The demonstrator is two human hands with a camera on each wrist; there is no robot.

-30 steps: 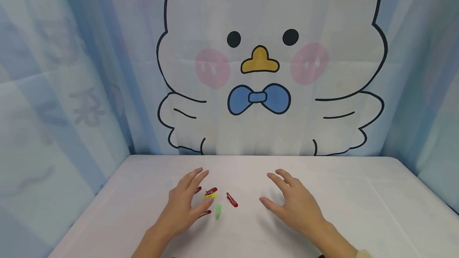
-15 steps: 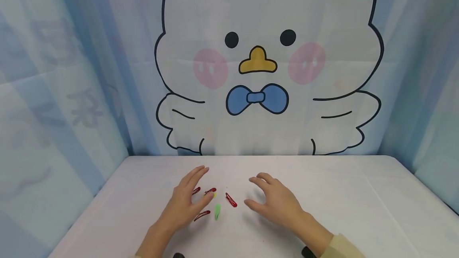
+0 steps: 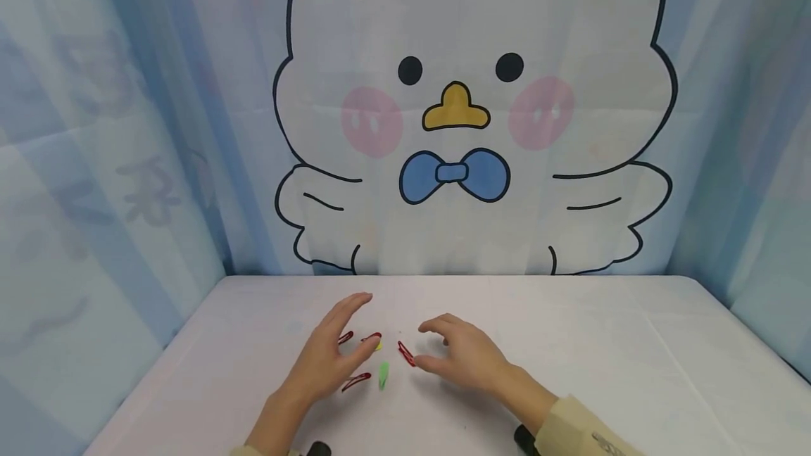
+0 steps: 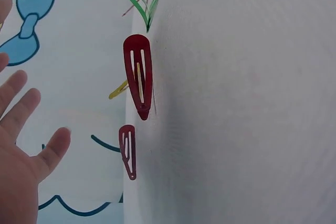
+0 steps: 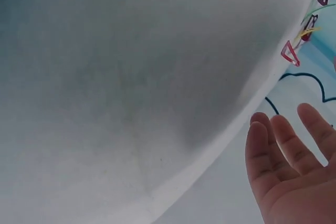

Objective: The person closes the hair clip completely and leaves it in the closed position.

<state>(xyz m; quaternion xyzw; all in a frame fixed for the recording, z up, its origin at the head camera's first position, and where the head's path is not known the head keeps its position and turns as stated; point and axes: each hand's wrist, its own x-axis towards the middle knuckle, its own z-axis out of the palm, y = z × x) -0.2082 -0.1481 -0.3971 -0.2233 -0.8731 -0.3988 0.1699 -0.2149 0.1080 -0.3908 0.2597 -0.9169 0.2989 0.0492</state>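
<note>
My left hand (image 3: 326,357) and right hand (image 3: 470,356) both have thumb and fingers apart. Between them lie a green clip (image 3: 384,376) and, at my right hand's nine o'clock, a red clip (image 3: 405,353). The table (image 3: 602,350) runs wide toward three o'clock, its far edge (image 3: 570,278) at twelve. From above, my left hand hides some of a yellow clip (image 4: 118,89); my left wrist view shows it poking out.

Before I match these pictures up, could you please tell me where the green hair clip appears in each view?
Head: the green clip lies at lower centre, between left hand and right hand.
Left wrist: green clip near the top, left of centre.
Right wrist: green clip by the right edge, near the top.
Shared landmark: the yellow clip.
</note>
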